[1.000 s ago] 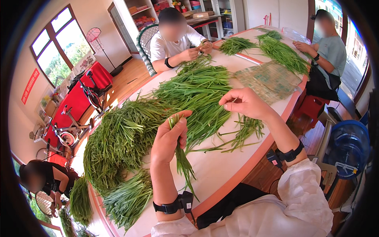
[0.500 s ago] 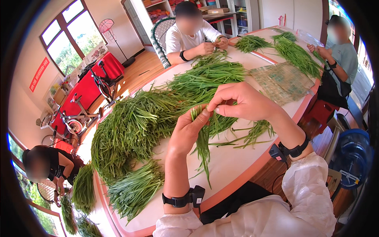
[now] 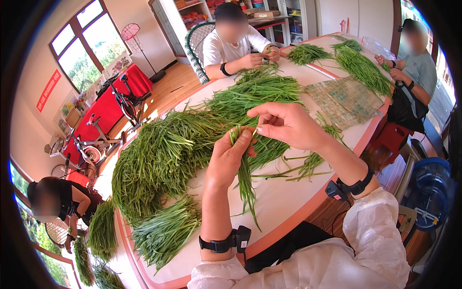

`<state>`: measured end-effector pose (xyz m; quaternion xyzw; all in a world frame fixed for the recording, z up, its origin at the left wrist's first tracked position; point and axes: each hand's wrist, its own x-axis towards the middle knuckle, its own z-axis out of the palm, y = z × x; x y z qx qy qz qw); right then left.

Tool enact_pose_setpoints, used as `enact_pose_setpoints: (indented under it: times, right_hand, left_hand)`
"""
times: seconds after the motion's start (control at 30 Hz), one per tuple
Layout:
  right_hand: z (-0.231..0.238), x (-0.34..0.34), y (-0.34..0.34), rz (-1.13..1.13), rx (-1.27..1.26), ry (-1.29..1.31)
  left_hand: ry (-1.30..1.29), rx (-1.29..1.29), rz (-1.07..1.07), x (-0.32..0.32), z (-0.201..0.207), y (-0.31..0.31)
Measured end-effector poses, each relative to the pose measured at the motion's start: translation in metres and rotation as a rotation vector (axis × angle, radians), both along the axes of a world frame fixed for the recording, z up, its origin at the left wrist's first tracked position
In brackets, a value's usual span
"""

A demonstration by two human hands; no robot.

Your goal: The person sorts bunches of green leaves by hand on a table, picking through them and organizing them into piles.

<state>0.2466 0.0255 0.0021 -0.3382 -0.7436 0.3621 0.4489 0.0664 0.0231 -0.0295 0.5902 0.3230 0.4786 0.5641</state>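
Observation:
My left hand [image 3: 230, 156] is closed around a small bunch of garlic chives [image 3: 246, 185]. Their cut ends poke up above the thumb, and the green leaves hang down toward the table. Close on the right, my right hand [image 3: 288, 126] has its index finger lifted and the thumb near the curled fingers. A thin pale bit shows by the thumb tip, too small to make out. Beyond my left hand lies a big heap of chives [image 3: 159, 156]. A neater bundle [image 3: 166, 231] lies left of my left forearm, and loose strands [image 3: 308, 166] lie under my right forearm.
Another chive pile [image 3: 255, 94] lies in front of a person in white [image 3: 233, 43] across the table. A patterned sheet [image 3: 344, 101] and more chives [image 3: 363, 70] lie toward a person at right [image 3: 416, 67]. Someone at left [image 3: 62, 207] handles chives. A blue bucket [image 3: 428, 192] stands at right.
My right index finger has lifted off the bunch, and that hand has shifted slightly. My left hand keeps its hold. The person at right has moved their hands a little.

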Motion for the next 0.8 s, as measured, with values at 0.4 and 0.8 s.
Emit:
enact_pose_setpoints:
  times: [0.4, 0.8]
  right_hand:
    - [-0.004, -0.015, -0.012, -0.051, 0.001, -0.063]
    - [0.001, -0.018, -0.002, -0.135, 0.437, -0.212]
  left_hand:
    - [-0.034, -0.045, 0.009, -0.001, 0.002, 0.000]
    - [-0.167, -0.150, -0.110, -0.013, 0.010, -0.004]
